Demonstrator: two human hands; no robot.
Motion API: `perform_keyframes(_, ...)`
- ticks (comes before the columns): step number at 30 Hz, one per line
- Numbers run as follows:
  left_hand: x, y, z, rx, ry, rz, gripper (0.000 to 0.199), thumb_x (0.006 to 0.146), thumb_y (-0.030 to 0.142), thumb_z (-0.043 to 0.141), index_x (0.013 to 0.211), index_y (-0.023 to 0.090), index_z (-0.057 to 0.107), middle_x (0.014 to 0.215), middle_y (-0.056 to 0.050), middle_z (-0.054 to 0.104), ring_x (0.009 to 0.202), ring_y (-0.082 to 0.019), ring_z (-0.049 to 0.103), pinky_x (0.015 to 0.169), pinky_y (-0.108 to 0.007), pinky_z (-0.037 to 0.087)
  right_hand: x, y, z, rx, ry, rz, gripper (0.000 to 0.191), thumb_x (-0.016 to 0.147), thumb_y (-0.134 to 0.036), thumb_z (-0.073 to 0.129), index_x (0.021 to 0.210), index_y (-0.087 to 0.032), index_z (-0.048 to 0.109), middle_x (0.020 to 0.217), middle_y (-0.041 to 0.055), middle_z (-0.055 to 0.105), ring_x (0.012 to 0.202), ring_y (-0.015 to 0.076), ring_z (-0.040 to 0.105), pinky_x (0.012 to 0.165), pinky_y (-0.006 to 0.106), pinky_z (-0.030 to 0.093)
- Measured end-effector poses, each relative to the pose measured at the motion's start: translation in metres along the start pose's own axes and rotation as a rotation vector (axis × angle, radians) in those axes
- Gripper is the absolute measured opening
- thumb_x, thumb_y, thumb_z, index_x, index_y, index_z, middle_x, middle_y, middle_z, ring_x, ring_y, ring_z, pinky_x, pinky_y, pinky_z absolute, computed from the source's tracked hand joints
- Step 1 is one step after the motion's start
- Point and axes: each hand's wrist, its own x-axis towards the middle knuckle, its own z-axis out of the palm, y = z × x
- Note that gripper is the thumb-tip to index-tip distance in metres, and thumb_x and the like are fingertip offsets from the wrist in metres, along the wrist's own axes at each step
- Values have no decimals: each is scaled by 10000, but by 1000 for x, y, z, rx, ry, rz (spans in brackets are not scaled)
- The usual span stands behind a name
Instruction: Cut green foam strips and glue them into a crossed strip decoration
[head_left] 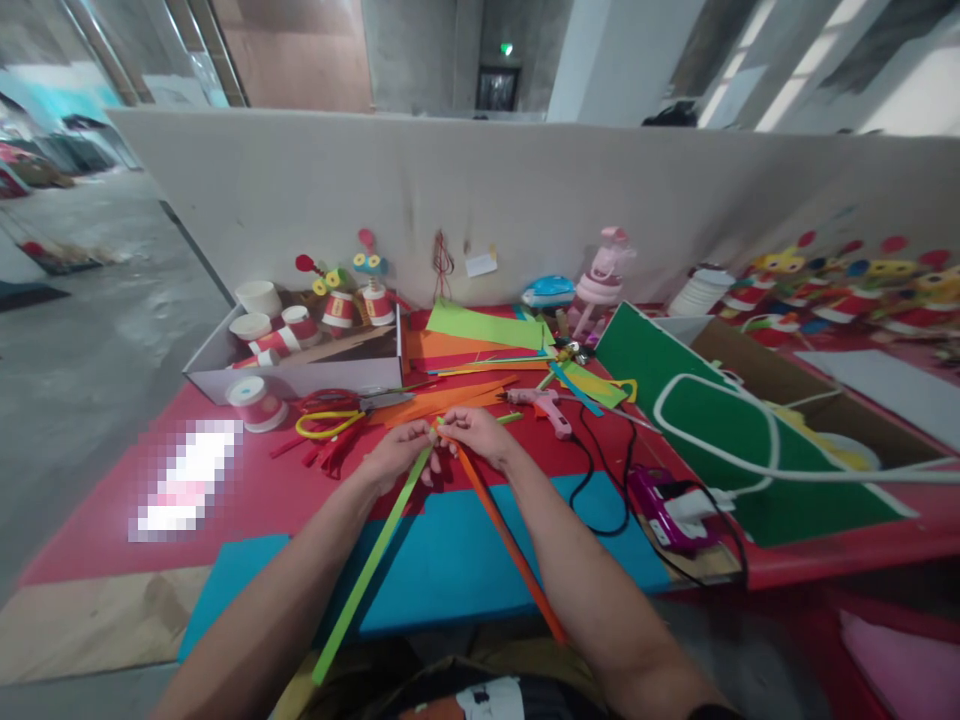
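My left hand [401,452] pinches the upper end of a long green paper strip [375,560], which hangs down toward my lap. Close beside it, my right hand [476,435] has its fingers closed on the end of an orange paper strip [510,540]. The two strips meet between my fingertips and spread apart below in an upside-down V. Fingers hide how the ends join. Just beyond the hands lie orange paper pieces [450,400], yellow-handled scissors [330,424] and a pink glue gun [551,410].
A white box [330,380] with paper cups and figures stands back left, a paper cup [256,405] before it. At right are a purple power strip [667,510], looping white cable and a green board [720,430]. Blue sheets [450,570] cover the front edge. A white partition [360,200] stands behind.
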Motion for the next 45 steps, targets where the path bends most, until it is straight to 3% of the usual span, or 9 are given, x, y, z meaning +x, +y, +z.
perform_keyframes(6, 3, 5, -6, -73, 260, 123, 244, 765, 359, 634, 834, 151, 526, 573, -16, 652, 371, -100, 520, 422, -215, 442, 7, 0, -2, -523, 372, -181, 202, 751, -400, 633, 707, -213, 571, 691, 10, 642, 650, 159, 591, 648, 285, 459)
perform_keyframes(10, 4, 8, -8, -38, 214, 132, 324, 771, 440, 621, 807, 124, 559, 541, -29, 635, 360, -103, 507, 432, -232, 447, -14, -22, -34, -660, 516, -245, 244, 787, -460, 599, 872, -233, 627, 844, 50, 675, 754, 193, 608, 750, 333, 467)
perform_keyframes(14, 3, 6, -2, -27, 133, 105, 374, 759, 488, 630, 831, 130, 548, 570, -37, 649, 378, -110, 526, 433, -224, 419, -42, -31, -73, -525, 664, -224, 263, 812, -471, 548, 824, -220, 627, 846, 70, 687, 826, 220, 627, 768, 357, 489)
perform_keyframes(17, 3, 2, 5, 69, 175, 161, 357, 777, 498, 609, 854, 167, 500, 572, -11, 644, 393, -119, 542, 430, -209, 384, -49, -27, -64, -436, 629, -179, 260, 769, -472, 598, 844, -227, 636, 848, 56, 676, 726, 197, 612, 636, 324, 505)
perform_keyframes(21, -1, -1, 12, 325, 236, 299, 236, 824, 420, 565, 820, 199, 484, 546, 20, 613, 415, -121, 536, 454, -206, 353, -41, -25, -9, -183, 350, -66, 260, 733, -442, 650, 858, -216, 621, 734, 12, 631, 597, 136, 574, 536, 261, 490)
perform_keyframes(25, -7, 4, 17, 571, 300, 382, 114, 821, 272, 550, 740, 215, 492, 531, 25, 560, 447, -117, 479, 497, -212, 306, -27, -24, 26, -98, 286, -73, 291, 725, -461, 655, 835, -199, 587, 663, -15, 592, 568, 114, 554, 514, 231, 482)
perform_keyframes(30, -8, 6, 18, 669, 385, 418, 81, 764, 210, 598, 747, 214, 519, 514, 39, 499, 445, -106, 427, 503, -214, 272, -18, -18, 26, -85, 311, -105, 277, 740, -463, 624, 754, -188, 589, 621, -17, 572, 572, 120, 549, 545, 240, 485)
perform_keyframes(38, -5, 10, 16, 138, 141, 175, 325, 800, 500, 562, 848, 199, 450, 583, 8, 636, 413, -144, 564, 462, -245, 428, -18, -12, 19, -68, 345, -148, 237, 772, -412, 593, 832, -188, 639, 630, -15, 602, 613, 132, 574, 604, 243, 462)
perform_keyframes(45, -8, 13, 15, 99, 113, 176, 349, 773, 484, 622, 827, 175, 470, 588, 11, 641, 427, -128, 582, 473, -232, 452, -19, -10, 16, -67, 334, -241, 211, 791, -391, 600, 848, -195, 653, 702, -4, 633, 638, 139, 597, 616, 249, 473)
